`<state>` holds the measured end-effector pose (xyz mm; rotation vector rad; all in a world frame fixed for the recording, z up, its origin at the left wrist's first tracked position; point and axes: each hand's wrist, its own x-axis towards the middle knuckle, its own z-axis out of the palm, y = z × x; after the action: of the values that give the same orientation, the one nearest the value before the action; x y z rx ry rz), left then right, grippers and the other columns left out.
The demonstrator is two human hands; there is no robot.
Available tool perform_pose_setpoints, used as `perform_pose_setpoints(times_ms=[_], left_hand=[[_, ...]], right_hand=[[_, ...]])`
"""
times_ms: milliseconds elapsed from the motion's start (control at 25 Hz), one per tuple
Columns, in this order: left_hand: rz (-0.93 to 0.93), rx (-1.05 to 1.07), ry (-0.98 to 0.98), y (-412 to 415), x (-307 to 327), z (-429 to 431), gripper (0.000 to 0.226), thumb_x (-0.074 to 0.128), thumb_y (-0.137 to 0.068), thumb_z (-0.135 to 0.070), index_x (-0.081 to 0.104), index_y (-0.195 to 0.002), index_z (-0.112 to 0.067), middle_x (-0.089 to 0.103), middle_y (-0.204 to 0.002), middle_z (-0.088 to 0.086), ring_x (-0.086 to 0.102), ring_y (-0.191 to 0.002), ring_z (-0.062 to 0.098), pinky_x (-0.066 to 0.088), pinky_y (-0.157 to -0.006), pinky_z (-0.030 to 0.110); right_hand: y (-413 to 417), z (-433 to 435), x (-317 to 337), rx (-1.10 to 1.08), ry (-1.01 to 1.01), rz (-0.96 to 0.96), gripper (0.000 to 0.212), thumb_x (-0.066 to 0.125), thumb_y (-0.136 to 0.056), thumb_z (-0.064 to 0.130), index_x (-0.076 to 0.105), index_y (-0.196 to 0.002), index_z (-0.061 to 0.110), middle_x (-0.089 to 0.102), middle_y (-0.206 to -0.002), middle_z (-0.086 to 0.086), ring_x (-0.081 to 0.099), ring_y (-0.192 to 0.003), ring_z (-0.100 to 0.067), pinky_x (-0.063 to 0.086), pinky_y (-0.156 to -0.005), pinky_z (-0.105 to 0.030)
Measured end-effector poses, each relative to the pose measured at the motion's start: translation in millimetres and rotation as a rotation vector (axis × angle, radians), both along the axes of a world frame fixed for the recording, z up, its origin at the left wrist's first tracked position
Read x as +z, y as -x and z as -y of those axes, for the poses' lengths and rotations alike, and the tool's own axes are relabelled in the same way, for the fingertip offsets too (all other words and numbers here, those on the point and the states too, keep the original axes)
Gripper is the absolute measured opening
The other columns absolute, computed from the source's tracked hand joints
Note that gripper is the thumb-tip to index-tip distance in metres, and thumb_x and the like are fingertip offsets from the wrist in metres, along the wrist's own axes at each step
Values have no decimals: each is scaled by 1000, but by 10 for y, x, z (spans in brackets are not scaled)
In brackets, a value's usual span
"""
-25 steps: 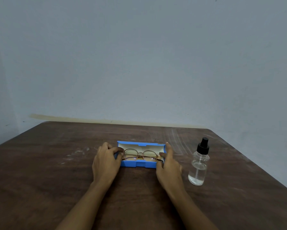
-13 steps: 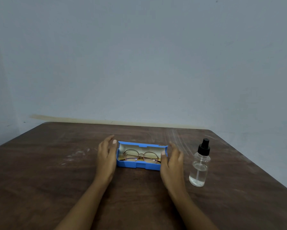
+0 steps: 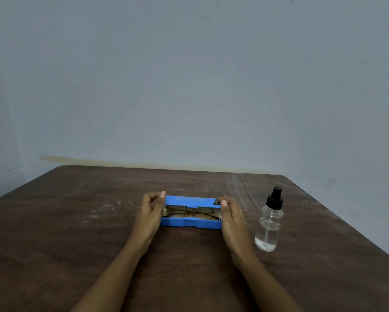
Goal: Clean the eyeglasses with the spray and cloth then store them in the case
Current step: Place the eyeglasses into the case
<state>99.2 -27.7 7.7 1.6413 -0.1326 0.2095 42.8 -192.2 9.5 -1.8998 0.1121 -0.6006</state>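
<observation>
Eyeglasses (image 3: 190, 213) lie folded inside the blue case (image 3: 189, 222), lenses facing up, with the thin metal frame visible through the gap between base and lid. They are not touched by either hand.

Case position: near the middle of the brown table (image 3: 76, 244), long axis running from 9 o'clock to 3 o'clock. The base sits flat on the surface. The lid (image 3: 191, 200) is hinged along the 12 o'clock edge and stands partly lowered over the base, tilted toward 6 o'clock, and has not met the front wall.

Left hand (image 3: 150, 212): placed at the 9 o'clock end of the case. Fingers are curled, and the thumb tip and fingertips pinch the lid corner at that end.

Right hand (image 3: 231, 217): placed at the 3 o'clock end. The thumb tip presses on the lid corner while the other fingers curve round behind that end; their contact with the lid is hidden.

Spray bottle (image 3: 269, 226): upright at 3 o'clock from the case, near the right hand but apart from it. Clear body, partly filled with clear liquid, black pump cap fitted.

Background: plain grey-blue wall (image 3: 189, 86) beyond the 12 o'clock edge of the table
</observation>
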Motion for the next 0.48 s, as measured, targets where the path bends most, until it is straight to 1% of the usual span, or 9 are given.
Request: perform_pose_setpoints(times_ms=[40,80,160,200,240,320,400,440,480], left_hand=[[5,15,-10,-8,-8,3,15,47,-89,-38,49,-93,-24,54,-98,-3,50,-92,12,37,-76,28],[13,22,-17,-14,-12,9,13,52,-87,-36,49,-91,-24,54,-101,-1,49,-94,12,37,-76,27],[39,32,-31,-40,-34,6,12,58,-85,-31,47,-83,-26,57,-104,3,51,-91,14,39,-66,23],[57,41,-45,-63,-54,0,15,60,-84,-30,45,-80,-28,58,-105,6,53,-90,15,38,-63,21],[70,50,-72,-88,-82,-11,18,62,-83,-28,44,-79,-28,58,-108,9,54,-92,18,38,-62,22],[84,55,-157,-125,-117,-39,22,63,-82,-26,42,-79,-29,52,-112,9,52,-101,21,40,-69,26],[94,23,-216,-149,-116,-55,20,63,-82,-24,45,-88,-30,45,-115,5,48,-106,20,45,-80,34],[99,0,-240,-146,-107,-56,24,62,-82,-23,47,-99,-30,41,-117,4,45,-107,19,45,-87,36],[105,-13,-275,-136,-91,-52,32,61,-83,-22,49,-112,-30,38,-117,3,43,-107,18,43,-92,35]], right_hand=[[-8,2,-7,-10,18,6,22,33,-97,29,52,-105,21,50,-111,3,48,-95,-1,35,-72,-6],[-18,3,-14,-21,43,8,17,34,-97,27,50,-99,22,49,-107,4,47,-90,1,36,-67,-4],[-51,11,-33,-39,106,17,11,39,-96,23,50,-97,20,48,-111,1,46,-86,-1,36,-65,-7],[-71,20,-45,-40,141,19,13,41,-96,20,53,-101,18,46,-117,-1,46,-90,-4,36,-69,-10],[-89,27,-54,-34,178,12,18,42,-95,18,55,-108,17,42,-124,-2,44,-97,-6,35,-77,-13],[-112,34,-60,-17,233,-26,29,42,-95,14,55,-121,18,32,-134,-3,35,-112,-7,31,-89,-16],[-117,36,-64,-13,266,-25,33,42,-95,10,55,-124,20,27,-138,-6,28,-113,-6,25,-90,-12],[-116,35,-67,-13,273,-12,33,43,-94,8,56,-122,19,27,-138,-7,27,-111,-5,24,-88,-9],[-114,33,-66,-12,271,-1,33,44,-94,6,58,-120,17,27,-137,-9,26,-110,-4,23,-87,-7]])
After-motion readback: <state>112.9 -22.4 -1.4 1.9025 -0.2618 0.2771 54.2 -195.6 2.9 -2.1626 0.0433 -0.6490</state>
